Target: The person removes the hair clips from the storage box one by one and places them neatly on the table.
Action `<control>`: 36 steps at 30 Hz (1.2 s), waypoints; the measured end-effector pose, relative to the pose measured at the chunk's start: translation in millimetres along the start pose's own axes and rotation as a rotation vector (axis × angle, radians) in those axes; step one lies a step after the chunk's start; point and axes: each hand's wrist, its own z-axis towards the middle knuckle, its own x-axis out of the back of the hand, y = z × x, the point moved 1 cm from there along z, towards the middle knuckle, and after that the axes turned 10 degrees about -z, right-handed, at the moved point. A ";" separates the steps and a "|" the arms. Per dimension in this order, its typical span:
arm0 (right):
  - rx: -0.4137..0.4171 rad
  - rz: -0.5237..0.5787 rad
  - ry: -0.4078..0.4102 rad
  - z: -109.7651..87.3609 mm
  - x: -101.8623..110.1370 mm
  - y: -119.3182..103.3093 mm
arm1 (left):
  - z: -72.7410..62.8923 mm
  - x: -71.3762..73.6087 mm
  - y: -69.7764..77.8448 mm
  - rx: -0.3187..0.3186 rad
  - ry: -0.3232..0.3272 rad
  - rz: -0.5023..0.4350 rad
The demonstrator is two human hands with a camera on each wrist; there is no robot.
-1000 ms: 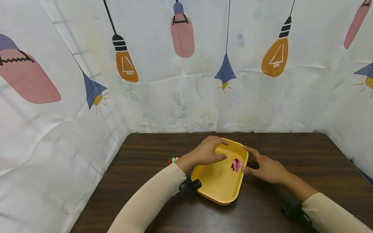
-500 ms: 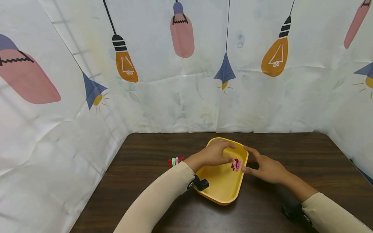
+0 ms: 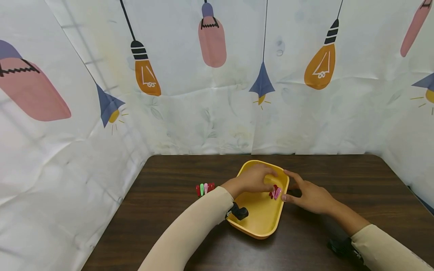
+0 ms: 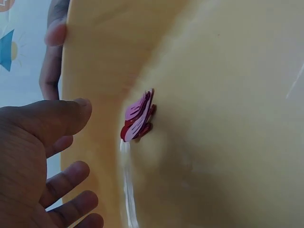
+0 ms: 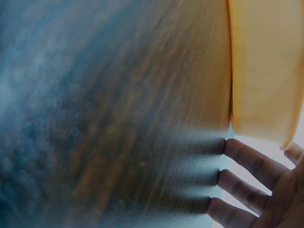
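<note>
A small pile of pink and red snap hair clips (image 3: 275,192) lies inside a yellow tray (image 3: 256,226), close to its right wall. Over the tray reaches my left hand (image 3: 255,179), its thumb near the clips; in the left wrist view the hand (image 4: 42,156) has spread, bent fingers with nothing between them, apart from the clips (image 4: 137,116). My right hand (image 3: 310,196) is at the tray's right side, thumb and index finger spread along the rim. The right wrist view shows its other fingers (image 5: 254,164) extended down to the tabletop beside the tray's outer wall (image 5: 266,71).
On the brown wood-grain table (image 3: 169,218), left of the tray, a row of several hair clips (image 3: 205,189) in red, green and pink lies side by side, close to my left sleeve (image 3: 193,226). A printed white cloth (image 3: 217,113) hangs behind the table.
My left hand has moved right across the tray, closer to the pile of clips, and its sleeve has uncovered more of the row on the table. My right hand and the tray stay put.
</note>
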 end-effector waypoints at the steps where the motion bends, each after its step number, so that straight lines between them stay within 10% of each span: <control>1: 0.001 0.001 0.000 0.0 -0.1 0.1 | 1.0 -1.3 -0.3 0.006 -0.007 -0.005; 36: 0.008 0.001 0.016 0.0 -2.5 1.5 | 13.7 -25.9 6.0 0.086 -0.094 0.090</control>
